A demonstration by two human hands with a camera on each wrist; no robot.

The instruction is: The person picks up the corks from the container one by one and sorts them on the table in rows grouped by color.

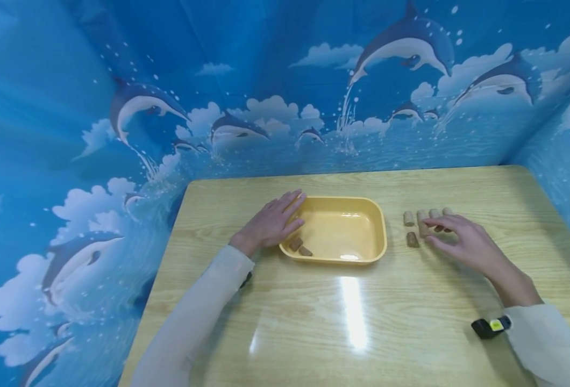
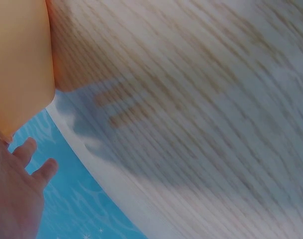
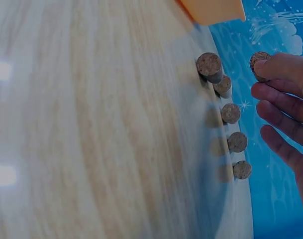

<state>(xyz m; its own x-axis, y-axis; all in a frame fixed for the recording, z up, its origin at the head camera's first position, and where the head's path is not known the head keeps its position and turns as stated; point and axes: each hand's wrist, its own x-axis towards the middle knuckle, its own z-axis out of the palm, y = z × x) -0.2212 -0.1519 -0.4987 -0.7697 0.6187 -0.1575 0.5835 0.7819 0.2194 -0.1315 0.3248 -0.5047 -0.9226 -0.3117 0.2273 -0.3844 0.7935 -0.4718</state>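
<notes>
A yellow tray (image 1: 335, 262) stands on the table, with two brown cork pieces (image 1: 296, 244) in its near left corner. My left hand (image 1: 271, 220) lies at the tray's left rim, fingers straight and thumb over the inside; the left wrist view shows only part of this hand (image 2: 17, 194) beside the tray wall. To the right of the tray, my right hand (image 1: 464, 242) pinches a cork (image 3: 259, 63) between thumb and index finger, its other fingers loosely extended. Several corks stand close by, among them a darker one (image 1: 412, 239) in front of a pale one (image 1: 408, 219).
The wood-grain table (image 1: 304, 328) reaches a blue dolphin-print curtain (image 1: 275, 140) at the back. A black device (image 1: 490, 327) is strapped to the right wrist.
</notes>
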